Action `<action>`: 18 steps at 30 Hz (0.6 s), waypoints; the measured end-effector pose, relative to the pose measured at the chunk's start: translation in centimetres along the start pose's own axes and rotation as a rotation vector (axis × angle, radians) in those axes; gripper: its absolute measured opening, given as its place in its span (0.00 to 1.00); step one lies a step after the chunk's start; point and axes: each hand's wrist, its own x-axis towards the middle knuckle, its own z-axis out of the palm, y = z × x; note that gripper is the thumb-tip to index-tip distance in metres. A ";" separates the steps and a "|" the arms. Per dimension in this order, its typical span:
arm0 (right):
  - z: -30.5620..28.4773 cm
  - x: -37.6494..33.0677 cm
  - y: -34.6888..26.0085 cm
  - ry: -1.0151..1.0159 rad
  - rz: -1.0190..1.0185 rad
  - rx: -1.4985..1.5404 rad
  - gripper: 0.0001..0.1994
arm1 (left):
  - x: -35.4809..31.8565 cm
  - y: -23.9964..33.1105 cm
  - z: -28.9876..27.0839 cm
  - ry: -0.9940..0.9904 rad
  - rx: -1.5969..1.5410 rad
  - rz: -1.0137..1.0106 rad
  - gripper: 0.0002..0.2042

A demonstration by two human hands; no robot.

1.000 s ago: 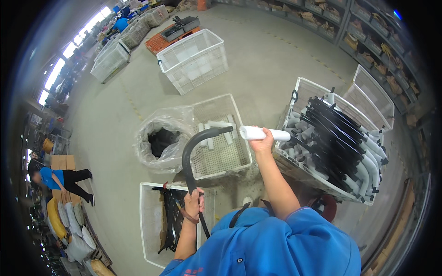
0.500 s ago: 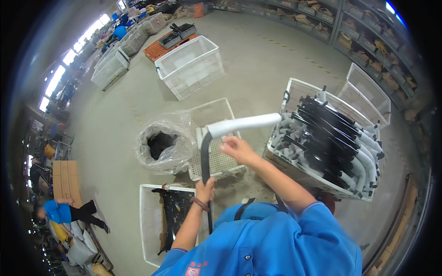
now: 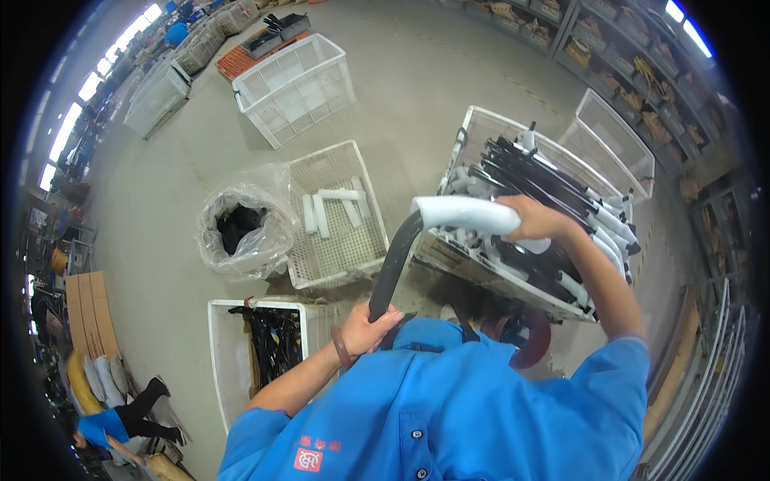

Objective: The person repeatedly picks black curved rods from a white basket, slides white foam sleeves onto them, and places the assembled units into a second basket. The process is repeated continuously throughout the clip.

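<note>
My left hand (image 3: 374,327) is closed round the lower part of a bent black tube (image 3: 395,260), close to my waist. A white foam sleeve (image 3: 457,213) covers the tube's upper, bent end, which points right. My right hand (image 3: 531,220) grips that sleeve near its far end, fingers wrapped over it. Behind the tube, several short white foam sleeves (image 3: 321,215) lie in a shallow white crate (image 3: 337,260). At the right, partly behind the sleeve and my right hand, a large white crate (image 3: 468,132) is heaped with black tubes (image 3: 545,180) in white sleeves.
A see-through plastic bag (image 3: 210,255) holding black pieces stands left of the shallow crate. Nearer me, another white crate (image 3: 220,353) holds black parts. Farther off are a tall white crate (image 3: 309,100), shelves (image 3: 618,60) and a person in blue (image 3: 100,429) at lower left.
My right hand has moved right and taken hold of the white sleeve. The tube has swung right and nearer, with my left hand lower on it. My view has shifted.
</note>
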 end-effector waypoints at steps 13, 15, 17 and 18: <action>2.2 0.3 -5.5 0.284 -0.096 -0.564 0.20 | -0.2 -0.9 1.7 -0.025 0.187 0.348 0.10; 3.8 2.6 -6.7 0.520 -0.094 -0.610 0.16 | -0.2 -0.7 1.3 0.021 0.054 0.209 0.10; 5.1 4.7 -8.6 0.649 -0.240 -0.668 0.15 | -0.2 -0.5 0.9 0.046 -0.002 0.060 0.10; 5.5 5.5 -9.3 0.648 -0.349 -0.702 0.13 | -0.3 -0.5 0.6 -0.036 -0.038 0.101 0.10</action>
